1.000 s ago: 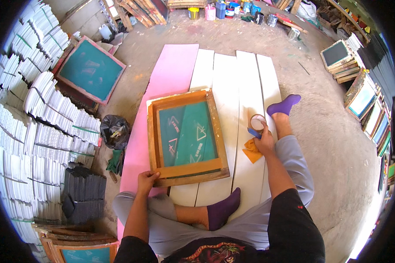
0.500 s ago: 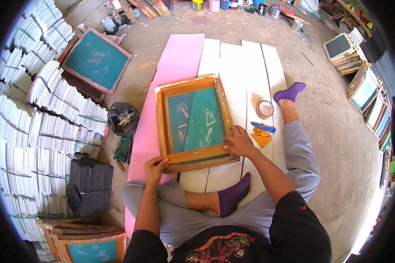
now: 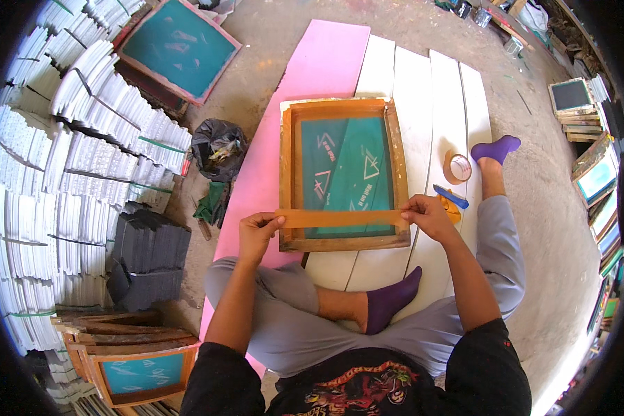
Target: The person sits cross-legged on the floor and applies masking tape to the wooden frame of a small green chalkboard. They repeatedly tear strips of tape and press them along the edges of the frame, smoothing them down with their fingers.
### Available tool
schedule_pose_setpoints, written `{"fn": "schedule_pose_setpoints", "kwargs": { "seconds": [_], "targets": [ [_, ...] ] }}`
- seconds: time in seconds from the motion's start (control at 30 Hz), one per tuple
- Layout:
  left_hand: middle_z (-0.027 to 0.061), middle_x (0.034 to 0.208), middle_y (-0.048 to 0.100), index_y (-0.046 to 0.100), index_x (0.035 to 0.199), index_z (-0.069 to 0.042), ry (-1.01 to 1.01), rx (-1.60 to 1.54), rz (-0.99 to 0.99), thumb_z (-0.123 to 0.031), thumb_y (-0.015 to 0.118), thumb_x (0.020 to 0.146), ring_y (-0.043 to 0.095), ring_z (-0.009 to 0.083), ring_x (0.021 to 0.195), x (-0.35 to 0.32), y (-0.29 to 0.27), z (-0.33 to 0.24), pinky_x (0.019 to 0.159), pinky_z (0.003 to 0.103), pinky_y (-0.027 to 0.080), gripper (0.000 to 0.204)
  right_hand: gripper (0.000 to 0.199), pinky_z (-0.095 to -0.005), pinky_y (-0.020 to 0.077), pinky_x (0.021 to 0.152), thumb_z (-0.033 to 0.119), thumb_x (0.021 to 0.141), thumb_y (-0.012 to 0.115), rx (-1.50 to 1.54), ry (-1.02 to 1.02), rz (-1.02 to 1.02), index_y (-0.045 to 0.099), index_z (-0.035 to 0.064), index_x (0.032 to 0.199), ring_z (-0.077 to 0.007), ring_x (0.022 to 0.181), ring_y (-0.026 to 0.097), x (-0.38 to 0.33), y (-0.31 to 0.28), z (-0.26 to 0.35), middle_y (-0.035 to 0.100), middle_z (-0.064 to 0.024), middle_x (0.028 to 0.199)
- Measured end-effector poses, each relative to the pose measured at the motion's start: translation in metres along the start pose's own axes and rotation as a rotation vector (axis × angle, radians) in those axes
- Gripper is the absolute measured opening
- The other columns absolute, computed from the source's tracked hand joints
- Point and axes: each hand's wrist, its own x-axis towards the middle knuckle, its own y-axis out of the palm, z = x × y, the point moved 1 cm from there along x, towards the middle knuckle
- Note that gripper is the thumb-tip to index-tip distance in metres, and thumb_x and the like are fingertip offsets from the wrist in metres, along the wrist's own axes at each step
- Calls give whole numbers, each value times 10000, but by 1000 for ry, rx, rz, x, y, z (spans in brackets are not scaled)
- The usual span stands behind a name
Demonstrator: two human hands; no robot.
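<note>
A strip of brown tape (image 3: 340, 219) runs taut from side to side across the near part of a wooden screen-printing frame (image 3: 288, 159). My left hand (image 3: 258, 234) pinches the strip's left end just beyond the frame's left side. The other end is between the fingers of my right hand (image 3: 428, 216), at the frame's right edge. Green mesh (image 3: 347, 149) with pale triangular designs fills the frame. Right of it stands a roll of brown tape (image 3: 457, 168). Near my right hand lies a blue-handled tool (image 3: 452, 197), likely a cutter, over a crumpled orange piece (image 3: 453, 212), partly hidden.
Pink and white boards (image 3: 412, 90) lie under the frame. Tied stacks of white sheets (image 3: 90, 191) and a dark stack (image 3: 149, 243) line the left. A black plastic bag (image 3: 218, 149) sits nearer. Other screens (image 3: 180, 48) stand around. My sock-covered foot (image 3: 393, 301) is close in front.
The tape strip has lifted and now stretches between both hands. My right hand has shifted from the frame's near right corner onto the strip's end. The view has also shifted.
</note>
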Motion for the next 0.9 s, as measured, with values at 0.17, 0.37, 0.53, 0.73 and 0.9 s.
{"fn": "schedule_pose_setpoints", "kwargs": {
  "seconds": [0.17, 0.37, 0.53, 0.73, 0.9],
  "targets": [
    [42, 801, 728, 765, 981, 42, -96, 79, 44, -136, 823, 865, 596, 80, 661, 4, 2, -2, 594, 226, 464, 221, 221, -282, 535, 654, 139, 864, 784, -32, 131, -50, 726, -37, 985, -117, 752, 644, -9, -3, 4, 706, -57, 826],
    [48, 806, 726, 763, 986, 48, -147, -30, 56, -117, 825, 858, 604, 83, 668, 11, 7, 10, 603, 232, 476, 218, 168, -261, 529, 705, 107, 864, 785, 23, -32, -165, 739, -11, 974, -121, 793, 651, -7, -2, -25, 720, -65, 877],
    [51, 794, 719, 760, 988, 53, -186, -71, 58, -106, 825, 855, 605, 91, 659, 19, 12, 11, 587, 236, 476, 217, 122, -239, 522, 720, 39, 889, 755, 173, 170, -197, 714, 15, 1001, -89, 778, 636, -5, 4, -10, 701, -13, 863],
    [53, 758, 700, 751, 984, 55, -212, -63, -6, -82, 830, 843, 600, 99, 633, 16, 12, 19, 576, 241, 479, 212, 106, -239, 527, 697, 73, 916, 734, 132, 219, -171, 688, 26, 998, -83, 759, 624, 4, 4, -14, 687, -8, 864],
    [51, 746, 699, 749, 978, 54, -203, -39, -26, -75, 829, 841, 602, 98, 616, 17, 12, 23, 578, 237, 487, 204, 149, -232, 537, 667, 84, 919, 731, 202, 221, -218, 681, 2, 1034, -86, 746, 608, 5, 11, -8, 661, -26, 849]
  ]
}}
